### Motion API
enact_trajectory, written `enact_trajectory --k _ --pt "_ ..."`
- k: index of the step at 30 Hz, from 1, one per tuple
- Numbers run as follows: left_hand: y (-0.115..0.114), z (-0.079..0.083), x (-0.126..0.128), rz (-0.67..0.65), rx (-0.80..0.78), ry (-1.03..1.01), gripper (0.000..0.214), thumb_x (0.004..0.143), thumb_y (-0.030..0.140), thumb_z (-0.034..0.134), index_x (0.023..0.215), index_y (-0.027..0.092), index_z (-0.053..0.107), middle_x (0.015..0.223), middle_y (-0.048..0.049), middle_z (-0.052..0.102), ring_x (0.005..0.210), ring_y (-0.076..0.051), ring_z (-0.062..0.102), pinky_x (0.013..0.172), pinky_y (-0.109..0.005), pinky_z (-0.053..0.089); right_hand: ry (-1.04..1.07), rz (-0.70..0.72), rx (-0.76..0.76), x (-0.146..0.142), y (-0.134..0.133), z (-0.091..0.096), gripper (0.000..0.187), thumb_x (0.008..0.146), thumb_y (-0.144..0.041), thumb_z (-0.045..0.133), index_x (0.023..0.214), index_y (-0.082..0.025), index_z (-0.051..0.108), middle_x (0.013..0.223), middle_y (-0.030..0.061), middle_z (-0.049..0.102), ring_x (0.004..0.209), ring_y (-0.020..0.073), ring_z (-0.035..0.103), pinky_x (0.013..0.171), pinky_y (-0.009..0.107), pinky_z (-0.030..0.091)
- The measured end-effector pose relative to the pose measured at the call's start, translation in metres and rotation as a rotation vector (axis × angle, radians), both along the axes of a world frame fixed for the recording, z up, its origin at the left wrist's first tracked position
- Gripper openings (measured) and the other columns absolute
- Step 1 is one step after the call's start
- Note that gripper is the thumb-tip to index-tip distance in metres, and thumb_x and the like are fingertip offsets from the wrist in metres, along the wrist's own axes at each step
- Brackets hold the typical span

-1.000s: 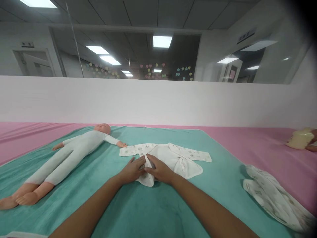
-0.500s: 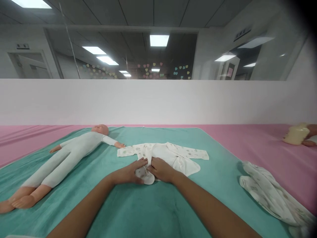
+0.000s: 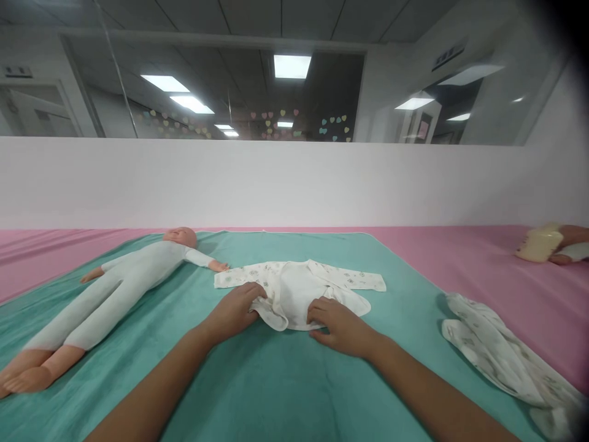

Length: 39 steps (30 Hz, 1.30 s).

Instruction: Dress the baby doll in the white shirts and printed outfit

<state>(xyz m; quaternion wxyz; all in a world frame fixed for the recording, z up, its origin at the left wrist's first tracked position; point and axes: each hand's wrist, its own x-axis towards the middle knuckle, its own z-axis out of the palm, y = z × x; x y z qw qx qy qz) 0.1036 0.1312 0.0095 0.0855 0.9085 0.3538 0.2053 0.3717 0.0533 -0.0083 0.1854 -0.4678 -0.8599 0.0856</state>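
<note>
Currently, a white onesie (image 3: 294, 291) is laid on a teal blanket (image 3: 276, 387), just right of a doll (image 3: 133, 288). Its near fold is gripped by the curled fingers (image 3: 253, 294) of the left hand (image 3: 232, 313), while the spread fingers (image 3: 319, 313) of the right hand (image 3: 340, 328) are pressed on its edge.

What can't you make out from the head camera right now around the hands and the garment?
Head view only:
White baby garment: the left hand covers the fold, so its grip on the fabric is hidden.
Garment's lower edge: partly hidden by the right hand.
Doll: one foot cut off by the left edge.
Printed cloth: far end cut off at the bottom right.
Cream object: too blurred to identify.
Other person's hand: cut off by the right edge.
</note>
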Motion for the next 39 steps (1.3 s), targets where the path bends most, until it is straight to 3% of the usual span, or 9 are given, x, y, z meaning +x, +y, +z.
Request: enact_trajectory --k 3,6,12,21,31,39 --pt "0.0 -0.002 0.002 -0.001 -0.051 0.014 0.021 0.068 0.01 0.043 0.078 0.021 0.057 0.085 0.001 0.06 0.083 -0.016 0.053 0.07 -0.026 0.039 -0.095 -0.029 0.117 -0.007 0.004 -0.002 0.012 0.085 -0.024 0.042 0.082 -0.02 0.054 0.085 0.0006 0.058 0.081 0.0151 0.05 0.074 0.032 0.039" --pt "0.001 -0.005 0.002 0.046 -0.115 0.012 0.017 0.068 0.014 0.043 0.075 0.021 0.057 0.082 0.0006 0.06 0.078 -0.016 0.052 0.065 -0.025 0.036 -0.144 -0.084 0.168 -0.007 0.005 -0.003 0.012 0.085 -0.027 0.044 0.079 -0.02 0.052 0.084 0.0013 0.056 0.078 0.0155 0.048 0.071 0.031 0.037" --pt "-0.001 0.001 0.0 0.157 -0.173 0.053 0.018 0.07 0.016 0.041 0.077 0.021 0.057 0.082 0.0001 0.062 0.076 -0.018 0.053 0.061 -0.026 0.033 -0.085 -0.213 -0.045 0.009 0.002 0.006 0.026 0.079 -0.046 0.052 0.076 -0.021 0.053 0.08 0.0015 0.056 0.07 0.0155 0.048 0.058 0.028 0.033" --pt "-0.001 -0.004 0.001 0.126 -0.182 0.064 0.019 0.072 0.018 0.041 0.078 0.022 0.059 0.081 0.0002 0.063 0.075 -0.018 0.054 0.059 -0.025 0.031 -0.012 -0.17 -0.112 0.011 0.0 0.007 0.025 0.086 -0.037 0.042 0.069 -0.02 0.052 0.077 0.0 0.059 0.067 0.0137 0.05 0.059 0.026 0.034" --pt "0.001 -0.001 -0.002 0.121 -0.188 0.063 0.025 0.069 0.018 0.042 0.082 0.023 0.062 0.076 -0.0002 0.062 0.074 -0.018 0.052 0.06 -0.024 0.031 0.071 -0.147 -0.235 0.019 -0.001 0.007 0.02 0.08 -0.035 0.049 0.068 -0.019 0.053 0.072 -0.001 0.058 0.064 0.012 0.048 0.056 0.024 0.034" --pt "0.002 0.0 -0.005 0.089 -0.234 0.11 0.027 0.064 0.015 0.043 0.079 0.023 0.064 0.066 0.0005 0.056 0.062 -0.015 0.049 0.054 -0.023 0.026 0.066 -0.146 -0.173 0.012 0.004 0.0 0.03 0.082 -0.041 0.047 0.063 -0.018 0.049 0.068 -0.0014 0.054 0.063 0.0115 0.047 0.057 0.025 0.034"
